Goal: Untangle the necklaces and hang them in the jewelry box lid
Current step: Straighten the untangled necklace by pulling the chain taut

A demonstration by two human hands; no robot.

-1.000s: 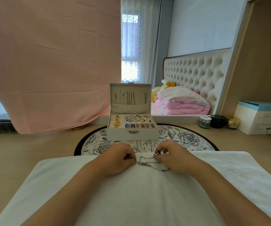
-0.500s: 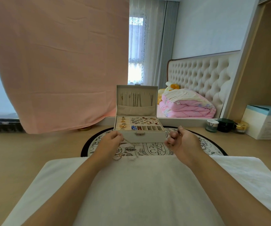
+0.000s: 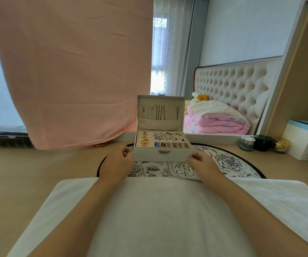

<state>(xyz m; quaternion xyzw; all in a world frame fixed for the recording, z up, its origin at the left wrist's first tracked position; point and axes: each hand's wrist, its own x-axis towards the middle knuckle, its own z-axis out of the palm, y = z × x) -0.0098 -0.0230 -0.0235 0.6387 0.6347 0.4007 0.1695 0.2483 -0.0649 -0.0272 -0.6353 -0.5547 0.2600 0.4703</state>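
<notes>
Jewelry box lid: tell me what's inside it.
Inside the upright jewelry box lid, a row of thin chains hangs side by side above a beige fabric pocket. Their lower ends drop into the pocket, so those ends and anything else in it are hidden.

Both forearms extended forward; left hand (image 3: 117, 163), right hand (image 3: 203, 165) apart, fingers curled

You've got a white towel (image 3: 260, 201) up front, its far edge overlapping a round floral mat (image 3: 229, 162). Pink cloth (image 3: 71, 71) hangs left, dark case (image 3: 7, 138) beside it. Right: three jars (image 3: 263, 142) (labels unreadable), blue-white carton (image 3: 305, 140). Behind: folded pink quilt (image 3: 218, 121), tufted headboard (image 3: 232, 84).
</notes>
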